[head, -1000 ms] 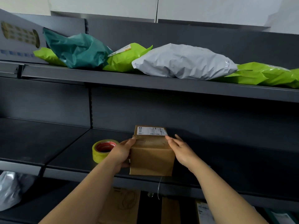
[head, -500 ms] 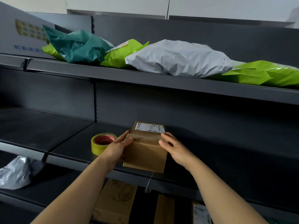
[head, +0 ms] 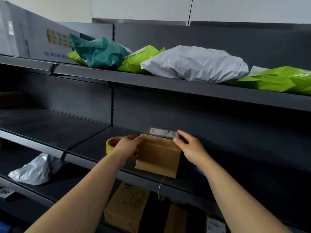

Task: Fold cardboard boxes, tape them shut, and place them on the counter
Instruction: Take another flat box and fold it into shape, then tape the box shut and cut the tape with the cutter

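Note:
A small brown cardboard box [head: 158, 157] stands on the dark grey middle shelf [head: 90, 147], a white label on its top rear flap. My left hand [head: 127, 147] grips the box's upper left edge, fingers curled round it. My right hand [head: 190, 148] touches the top right corner by the label with its fingertips, fingers loosely spread. A yellow roll of tape [head: 111, 144] with a red core lies on the shelf just left of my left hand, partly hidden by it. A thin strand hangs from the box's lower front.
The upper shelf [head: 185, 84] carries teal, green and grey mailer bags [head: 193, 64] and a large white carton [head: 25, 36] at left. A silver bag [head: 35, 170] lies on the lower left shelf. More cardboard boxes [head: 126, 207] stand below the middle shelf.
The view has shifted right and up. My left hand has slid up to the box's upper left edge, and my right hand has risen to the top right corner.

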A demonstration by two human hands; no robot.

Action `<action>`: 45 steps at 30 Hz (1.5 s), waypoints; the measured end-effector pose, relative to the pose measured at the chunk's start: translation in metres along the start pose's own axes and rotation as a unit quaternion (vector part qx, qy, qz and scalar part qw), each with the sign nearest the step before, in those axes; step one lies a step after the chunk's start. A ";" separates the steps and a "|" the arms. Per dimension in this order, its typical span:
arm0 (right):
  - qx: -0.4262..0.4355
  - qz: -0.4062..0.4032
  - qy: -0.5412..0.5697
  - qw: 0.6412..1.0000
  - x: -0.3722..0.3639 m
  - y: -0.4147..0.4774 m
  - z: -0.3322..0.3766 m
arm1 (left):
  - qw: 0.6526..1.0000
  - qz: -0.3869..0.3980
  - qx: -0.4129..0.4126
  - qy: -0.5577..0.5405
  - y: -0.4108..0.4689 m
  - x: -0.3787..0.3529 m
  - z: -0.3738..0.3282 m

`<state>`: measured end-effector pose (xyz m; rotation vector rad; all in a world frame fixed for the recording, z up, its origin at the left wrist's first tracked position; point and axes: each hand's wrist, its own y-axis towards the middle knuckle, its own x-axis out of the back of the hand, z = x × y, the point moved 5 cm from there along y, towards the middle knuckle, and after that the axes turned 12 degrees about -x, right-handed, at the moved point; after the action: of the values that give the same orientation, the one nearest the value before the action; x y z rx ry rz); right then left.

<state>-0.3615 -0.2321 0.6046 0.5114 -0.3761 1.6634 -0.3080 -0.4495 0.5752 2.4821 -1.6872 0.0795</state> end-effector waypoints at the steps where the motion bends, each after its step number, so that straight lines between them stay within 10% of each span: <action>1: -0.002 -0.013 0.002 1.000 0.002 -0.001 0.005 | 1.000 -0.002 -0.001 -0.001 0.003 0.004 -0.001; 15: 0.009 -0.008 0.112 0.994 -0.098 -0.011 0.107 | 0.998 0.003 -0.060 -0.003 0.042 0.140 -0.003; 31: -0.127 0.047 -0.142 0.981 -0.222 0.024 0.066 | 0.998 0.048 -0.020 0.024 0.062 0.176 0.088; 45: -0.060 0.078 0.093 0.991 -0.207 0.010 0.090 | 0.976 0.049 0.030 -0.209 0.062 0.182 0.083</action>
<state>-0.3382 -0.4539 0.5712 0.2403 -0.3834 1.8096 -0.3008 -0.6518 0.5206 2.5929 -1.9857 -0.4172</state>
